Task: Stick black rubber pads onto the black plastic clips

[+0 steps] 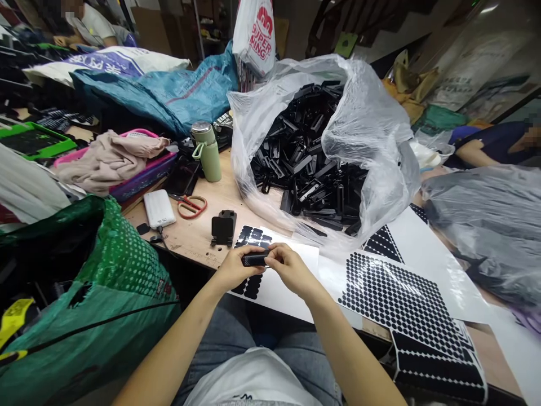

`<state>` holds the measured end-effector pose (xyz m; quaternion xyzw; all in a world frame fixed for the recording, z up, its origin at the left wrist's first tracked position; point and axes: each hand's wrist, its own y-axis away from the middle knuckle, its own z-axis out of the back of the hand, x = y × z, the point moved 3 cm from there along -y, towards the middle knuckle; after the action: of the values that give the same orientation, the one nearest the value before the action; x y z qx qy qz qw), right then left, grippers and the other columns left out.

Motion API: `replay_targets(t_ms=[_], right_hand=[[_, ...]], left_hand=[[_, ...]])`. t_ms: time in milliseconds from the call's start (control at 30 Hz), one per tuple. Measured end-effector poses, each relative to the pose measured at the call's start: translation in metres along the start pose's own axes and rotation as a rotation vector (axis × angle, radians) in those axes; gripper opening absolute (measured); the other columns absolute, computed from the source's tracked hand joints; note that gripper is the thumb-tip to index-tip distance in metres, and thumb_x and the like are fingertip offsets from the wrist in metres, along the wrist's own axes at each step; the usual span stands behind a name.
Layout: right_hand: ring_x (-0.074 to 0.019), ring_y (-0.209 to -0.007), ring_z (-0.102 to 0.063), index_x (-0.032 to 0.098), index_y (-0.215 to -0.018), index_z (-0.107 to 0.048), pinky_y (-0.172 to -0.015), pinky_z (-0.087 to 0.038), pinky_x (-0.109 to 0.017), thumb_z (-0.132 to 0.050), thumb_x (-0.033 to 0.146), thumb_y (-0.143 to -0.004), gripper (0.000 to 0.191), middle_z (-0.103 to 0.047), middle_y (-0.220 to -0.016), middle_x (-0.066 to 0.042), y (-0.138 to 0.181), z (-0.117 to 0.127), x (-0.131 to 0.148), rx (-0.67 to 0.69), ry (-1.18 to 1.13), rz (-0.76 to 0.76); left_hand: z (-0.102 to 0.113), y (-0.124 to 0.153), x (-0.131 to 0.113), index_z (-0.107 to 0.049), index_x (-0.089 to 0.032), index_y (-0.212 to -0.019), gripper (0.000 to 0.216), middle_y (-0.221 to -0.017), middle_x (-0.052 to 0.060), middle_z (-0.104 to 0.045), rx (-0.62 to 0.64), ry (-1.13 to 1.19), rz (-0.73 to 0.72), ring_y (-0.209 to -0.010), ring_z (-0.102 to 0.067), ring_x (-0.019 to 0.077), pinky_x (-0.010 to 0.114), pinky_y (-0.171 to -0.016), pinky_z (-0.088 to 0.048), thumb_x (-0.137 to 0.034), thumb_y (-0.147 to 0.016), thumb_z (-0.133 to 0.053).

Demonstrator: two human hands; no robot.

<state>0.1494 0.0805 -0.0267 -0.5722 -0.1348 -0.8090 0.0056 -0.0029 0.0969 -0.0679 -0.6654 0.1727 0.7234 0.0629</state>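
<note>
A small black plastic part (254, 259) is held between my two hands over the table's front edge. My left hand (236, 266) closes its fingers on the left end of it. At its right end, the fingers of my right hand (288, 266) pinch it. Below and behind the hands lies a white sheet of black rounded stickers (252, 286). A black folding phone stand (224, 228) stands on the wood just left of that sheet. Beyond my hands, a big clear plastic bag (380, 141) gapes open, full of loose black plastic parts (304, 152).
Left on the table are red-handled scissors (192, 207), a white power bank (159, 207) with a cable and a green bottle (207, 152). A green woven sack (127, 304) stands at my left. Sheets of round black stickers (397, 299) lie right. Two people sit farther off.
</note>
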Motion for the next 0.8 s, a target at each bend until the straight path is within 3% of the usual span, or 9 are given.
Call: replay_targets(t_ms=[267, 800], right_hand=[[-0.0189, -0.092, -0.050, 0.018, -0.064, -0.053, -0.080, -0.038, -0.034, -0.053, 0.031, -0.074, 0.016, -0.050, -0.102, -0.005, 0.007, 0.001, 0.003, -0.052, -0.010, -0.015], [-0.0202, -0.094, -0.050, 0.019, -0.067, -0.051, -0.083, -0.039, -0.038, -0.049, 0.025, -0.077, 0.012, -0.049, -0.105, -0.007, 0.021, -0.003, 0.003, -0.141, 0.058, -0.002]], left_hand=[[-0.010, 0.003, -0.010, -0.065, -0.018, -0.097, 0.037, -0.091, 0.003, -0.065, -0.010, -0.107, -0.107, -0.083, -0.061, 0.0184, 0.028, -0.070, -0.052, -0.019, -0.060, -0.071], [-0.018, 0.014, -0.018, -0.064, -0.018, -0.098, 0.037, -0.088, 0.003, -0.061, 0.008, -0.097, -0.104, -0.074, -0.058, 0.0160, 0.025, -0.062, -0.050, -0.027, -0.063, -0.071]])
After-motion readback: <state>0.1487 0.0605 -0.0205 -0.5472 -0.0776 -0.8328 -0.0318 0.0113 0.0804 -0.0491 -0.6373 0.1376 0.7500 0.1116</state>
